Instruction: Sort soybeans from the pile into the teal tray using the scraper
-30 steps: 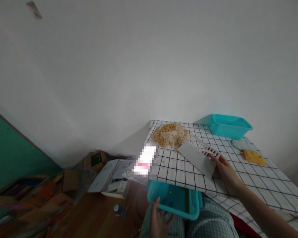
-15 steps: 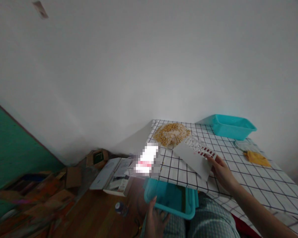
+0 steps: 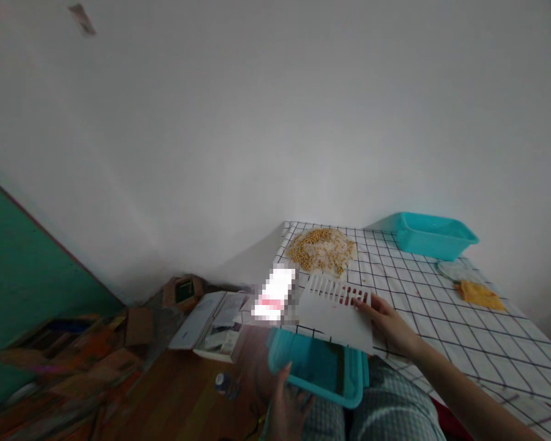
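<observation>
My right hand (image 3: 386,321) is closed on the right edge of a white slotted board (image 3: 335,320), with its thumb over the row of slots. The board hangs tilted over the table's front edge, just above a teal plastic tub (image 3: 314,397) at my lap. At the tub's near left corner, my left hand (image 3: 288,401) grips the rim with its thumb on top; part of the fingers is hidden against the side. Beyond the board, a pile of yellow beans mixed with paler grains (image 3: 321,248) is spread on the table.
The table has a white cloth with black grid lines (image 3: 422,324). A larger teal basin (image 3: 434,236) and a yellow cloth (image 3: 480,295) lie to the right. A bright pixelated patch (image 3: 274,294) is at the left edge. Boxes (image 3: 215,327) and a bottle (image 3: 223,383) stand on the floor.
My right hand has moved the slotted board left and towards me, from beside the bean pile to above the tub's far rim. My left hand and the tub stay nearly where they were.
</observation>
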